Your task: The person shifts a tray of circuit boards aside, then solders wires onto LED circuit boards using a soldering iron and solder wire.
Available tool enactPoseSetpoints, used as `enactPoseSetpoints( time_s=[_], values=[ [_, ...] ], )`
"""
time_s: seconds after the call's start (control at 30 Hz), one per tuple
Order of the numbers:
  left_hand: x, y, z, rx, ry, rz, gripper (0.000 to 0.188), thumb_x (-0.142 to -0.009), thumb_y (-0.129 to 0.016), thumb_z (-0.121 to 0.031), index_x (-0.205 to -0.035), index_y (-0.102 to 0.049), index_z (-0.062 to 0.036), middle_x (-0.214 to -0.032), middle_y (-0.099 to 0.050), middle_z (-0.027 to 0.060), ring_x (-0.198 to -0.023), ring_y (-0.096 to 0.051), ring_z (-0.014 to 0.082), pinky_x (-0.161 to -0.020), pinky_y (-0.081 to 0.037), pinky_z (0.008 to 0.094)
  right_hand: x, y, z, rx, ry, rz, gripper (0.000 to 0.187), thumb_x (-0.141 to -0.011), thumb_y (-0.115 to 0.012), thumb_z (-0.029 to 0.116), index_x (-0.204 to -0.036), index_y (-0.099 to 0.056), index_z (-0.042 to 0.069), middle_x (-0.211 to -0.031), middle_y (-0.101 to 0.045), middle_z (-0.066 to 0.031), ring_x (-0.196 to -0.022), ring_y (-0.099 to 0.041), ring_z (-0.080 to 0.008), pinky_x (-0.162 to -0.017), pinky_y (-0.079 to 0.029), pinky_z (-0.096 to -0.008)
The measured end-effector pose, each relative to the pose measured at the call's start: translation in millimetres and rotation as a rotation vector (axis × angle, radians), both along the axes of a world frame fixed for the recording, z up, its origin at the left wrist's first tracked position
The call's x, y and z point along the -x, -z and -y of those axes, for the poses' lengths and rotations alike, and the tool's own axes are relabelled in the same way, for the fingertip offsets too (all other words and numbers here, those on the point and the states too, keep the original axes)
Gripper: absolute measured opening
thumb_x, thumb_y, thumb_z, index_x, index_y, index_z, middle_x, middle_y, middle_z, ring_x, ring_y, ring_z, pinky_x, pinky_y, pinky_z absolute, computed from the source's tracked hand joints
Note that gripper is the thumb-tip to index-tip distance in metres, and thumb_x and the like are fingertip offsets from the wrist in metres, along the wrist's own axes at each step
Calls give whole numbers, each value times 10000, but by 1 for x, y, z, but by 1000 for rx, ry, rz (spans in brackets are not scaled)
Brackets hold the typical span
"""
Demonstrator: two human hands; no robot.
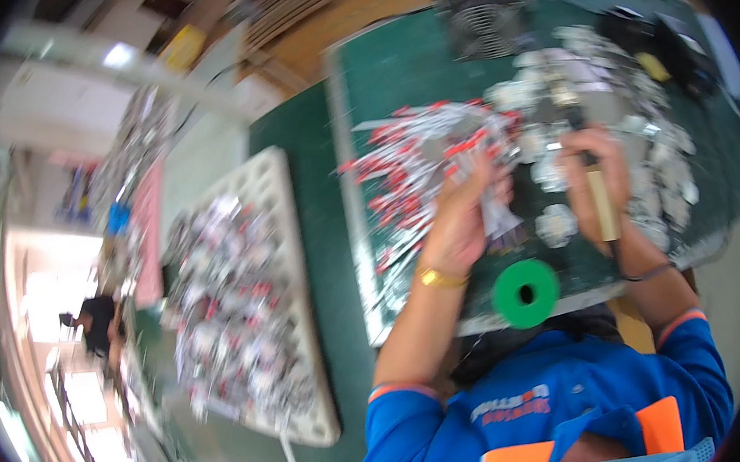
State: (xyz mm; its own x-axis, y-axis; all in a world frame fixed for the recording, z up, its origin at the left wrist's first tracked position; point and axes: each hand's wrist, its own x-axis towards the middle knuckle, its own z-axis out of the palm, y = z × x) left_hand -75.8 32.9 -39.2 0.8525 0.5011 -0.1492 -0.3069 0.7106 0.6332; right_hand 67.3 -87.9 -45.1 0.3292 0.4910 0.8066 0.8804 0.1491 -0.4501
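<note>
My left hand [467, 214], with a gold band on its wrist, is closed on a bunch of white wires [499, 220], some with red ends. A spread pile of similar white wires with red tips [390, 163] lies just left of it. In my right hand [584, 181] is a soldering iron [602, 202] with a pale handle, its cord running back along the forearm. The tip end points away from me, over small whitish round parts, and is blurred. One round part [555, 226] lies between my hands. A green spool [526, 294] rests at the table's near edge.
More flat whitish parts [668, 170] cover the right of the green table [392, 79]. A dark fan-like unit with a round grille [484, 27] and black items [680, 50] stand at the back. To the left, a white perforated tray [303, 325] holds many wired parts. Someone in dark clothes [99, 325] is far left.
</note>
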Motion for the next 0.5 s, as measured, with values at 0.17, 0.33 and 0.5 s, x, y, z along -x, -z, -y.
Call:
enactPoseSetpoints(
  time_s=[0.17,0.33,0.5],
  values=[
    [29,-27,-3,-180,-188,-88,104,-853,-584,-133,-898,-557,-44,-768,-555,7,-683,-537,110,-630,-438,248,1,10,3,5,-152,-298,172,-849,-533,21,-1020,-523,15,-996,-545,-116,-883,-540,-177,-785,-444,-293],
    [103,-65,0,-611,-407,-320,115,-863,-559,-131,-934,-553,-41,-815,-564,0,-715,-535,94,-655,-431,250,3,9,1,35,-165,-217,192,-898,-482,52,-1087,-481,14,-1062,-518,-114,-821,-552,-153,-754,-457,-272],
    [187,-107,-20,-832,-586,-828,198,-834,-585,-129,-1007,-555,-37,-844,-582,13,-737,-547,96,-683,-441,248,0,15,2,36,-226,-283,190,-899,-483,53,-1085,-481,14,-1050,-526,-118,-813,-555,-152,-739,-457,-270]
  ],
)
